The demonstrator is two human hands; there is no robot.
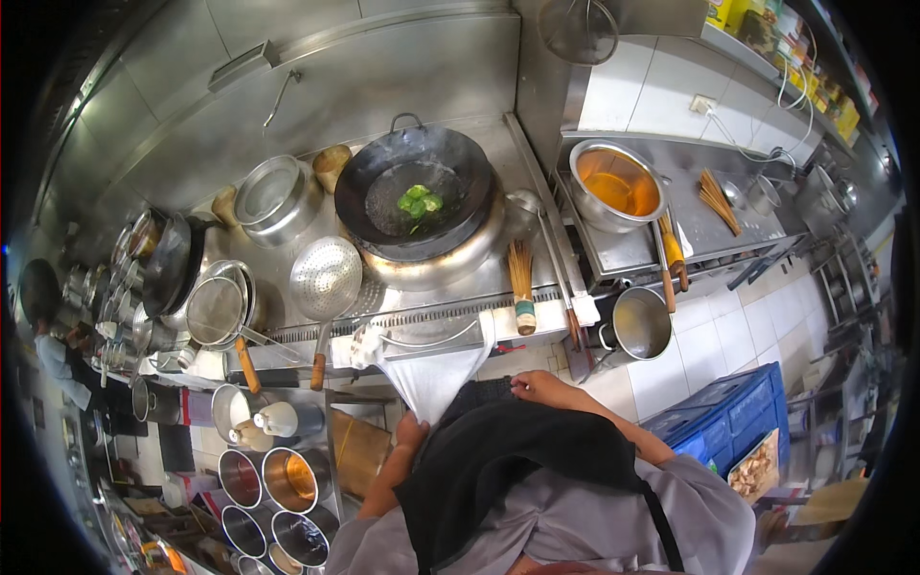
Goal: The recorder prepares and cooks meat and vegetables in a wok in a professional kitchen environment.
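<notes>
My left hand grips the lower end of a white cloth, which hangs from the front edge of the stove. Beyond it, green vegetable pieces lie in bubbling liquid in a black wok on the burner. My right hand is in front of the black apron, fingers curled; whether it holds anything cannot be told. A perforated skimmer lies left of the wok. To its right are a bamboo wok brush and a long-handled ladle.
A steel bowl of orange liquid stands on the right counter, above a steel pot. Strainers and a second wok crowd the left. Seasoning containers stand lower left; blue crates lower right. Another person is far left.
</notes>
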